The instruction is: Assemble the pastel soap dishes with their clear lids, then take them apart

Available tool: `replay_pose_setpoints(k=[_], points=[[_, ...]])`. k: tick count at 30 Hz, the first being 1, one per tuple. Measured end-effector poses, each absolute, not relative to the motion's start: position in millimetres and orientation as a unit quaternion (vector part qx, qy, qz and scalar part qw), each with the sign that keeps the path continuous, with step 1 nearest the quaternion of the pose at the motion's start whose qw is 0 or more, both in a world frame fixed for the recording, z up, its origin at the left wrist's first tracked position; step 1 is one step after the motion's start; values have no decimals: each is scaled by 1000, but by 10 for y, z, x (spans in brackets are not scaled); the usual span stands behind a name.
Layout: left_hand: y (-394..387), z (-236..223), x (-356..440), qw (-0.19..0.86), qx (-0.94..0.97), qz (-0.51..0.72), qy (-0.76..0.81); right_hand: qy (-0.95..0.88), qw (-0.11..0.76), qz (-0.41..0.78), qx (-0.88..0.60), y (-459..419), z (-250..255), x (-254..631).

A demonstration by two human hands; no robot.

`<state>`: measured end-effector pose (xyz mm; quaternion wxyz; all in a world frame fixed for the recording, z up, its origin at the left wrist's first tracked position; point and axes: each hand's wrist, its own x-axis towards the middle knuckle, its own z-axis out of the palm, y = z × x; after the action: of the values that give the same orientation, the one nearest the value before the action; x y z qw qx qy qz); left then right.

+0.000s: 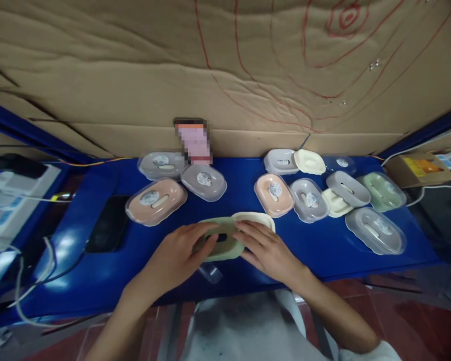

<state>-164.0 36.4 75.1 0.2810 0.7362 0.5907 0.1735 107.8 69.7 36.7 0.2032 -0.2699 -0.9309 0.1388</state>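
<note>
A pale green soap dish [225,250] with a dark slot in its middle is between my hands, close to the table's front edge. My left hand [182,248] grips its left end, thumb near the slot and fingers along the far side. My right hand [266,245] has its fingers over the right end, with the thumb near the front rim. Just behind my right hand lies a cream tray [257,218], partly covered by the fingers. A small clear plastic piece [211,273] is on the table below the green dish.
Lidded soap dishes in pink [158,201], grey [203,182] and green [382,192] stand on the blue table [225,200] at left and right. A phone [195,143] leans against the cardboard wall [135,90]. A dark phone [108,224] and cables [48,276] lie left.
</note>
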Motion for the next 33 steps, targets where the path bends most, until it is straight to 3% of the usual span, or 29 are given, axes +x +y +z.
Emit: replay_pose_setpoints(k=[8,13,17,22,29,33], points=[[585,507,-1936,162,600,251,742,-885,175,185,-390,583,256,1784],[755,329,-1795,77,680,227,693,-893,197,151,-376,590,204,1719],[548,365,-1637,116,776,221,580,-882,242,156,-373,626,176,1680],[409,214,-1338,113,860,182,464,-897,193,119,-379,620,101,1661],[347,139,-1292,30,876,148,458,-894,190,85,-397,493,-21,1614],[102,287,-1770,15,814,125,567,-896,174,116,-391,500,0,1608]])
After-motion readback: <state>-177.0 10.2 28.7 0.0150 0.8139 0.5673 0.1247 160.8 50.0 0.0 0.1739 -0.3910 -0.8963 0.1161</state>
